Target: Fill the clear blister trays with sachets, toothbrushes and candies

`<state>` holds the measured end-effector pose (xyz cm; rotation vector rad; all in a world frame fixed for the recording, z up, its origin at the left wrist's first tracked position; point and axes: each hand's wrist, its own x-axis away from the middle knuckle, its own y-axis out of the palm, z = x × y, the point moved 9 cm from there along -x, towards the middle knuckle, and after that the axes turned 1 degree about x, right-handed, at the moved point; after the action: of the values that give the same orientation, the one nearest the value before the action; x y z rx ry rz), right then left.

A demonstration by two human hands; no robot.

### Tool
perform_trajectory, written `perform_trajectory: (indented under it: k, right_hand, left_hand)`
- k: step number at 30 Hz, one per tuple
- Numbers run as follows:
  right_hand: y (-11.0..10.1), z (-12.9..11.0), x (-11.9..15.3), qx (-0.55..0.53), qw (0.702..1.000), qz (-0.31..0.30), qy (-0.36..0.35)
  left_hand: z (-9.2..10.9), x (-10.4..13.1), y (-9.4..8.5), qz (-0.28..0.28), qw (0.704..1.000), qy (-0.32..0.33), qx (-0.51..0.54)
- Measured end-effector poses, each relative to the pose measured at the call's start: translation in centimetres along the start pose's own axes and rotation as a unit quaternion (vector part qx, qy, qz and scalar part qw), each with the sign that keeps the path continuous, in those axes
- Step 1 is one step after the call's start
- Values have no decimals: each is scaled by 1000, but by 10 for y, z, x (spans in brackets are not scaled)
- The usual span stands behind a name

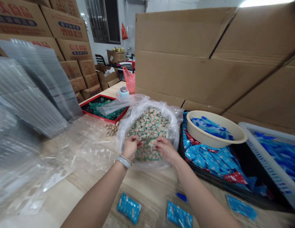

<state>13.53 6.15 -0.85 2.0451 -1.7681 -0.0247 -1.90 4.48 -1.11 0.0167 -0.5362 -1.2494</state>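
Note:
A round tub [173, 125] lined with clear plastic is filled with small square green-and-tan packets [149, 122]. Both my hands are over its near side. My right hand [166, 148] is closed, pinching one small packet [152, 143] between thumb and fingertips. Beside it on the left, my left hand [132, 146] is closed with its fingers curled above the packets; whether anything is in them is hidden. On the table nearer me lie a blue pouch in a clear tray [129, 207], a second blue pouch [179, 215] and a third [241, 206].
At right, a black crate [202, 171] holds blue and red pouches, with a cream basin [240, 139] of blue pieces on its edge. A white basket [264, 148] stands beyond. Clear plastic trays [30, 85] are stacked left; a red-rimmed tray [116, 120] and cardboard [173, 57] stand behind.

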Motion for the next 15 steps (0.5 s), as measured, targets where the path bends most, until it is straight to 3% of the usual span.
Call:
perform_trajectory:
  k: [2,6,11,15]
  right_hand:
    - [-5,-1,4,-27,999,24,-11]
    - [1,-1,7,-32,999,24,-27]
    - [-2,1,0,28,996,60,-58]
    - [-2,5,-3,41,995,62,-64]
  left_hand:
    - [-3,-3,-2,22,999,10,-28]
    - [-7,-3,17,-37,992,23,-120]
    - [-7,2,32,-100,990,20,-93]
    - [-9,2,34,-133,984,35,-113]
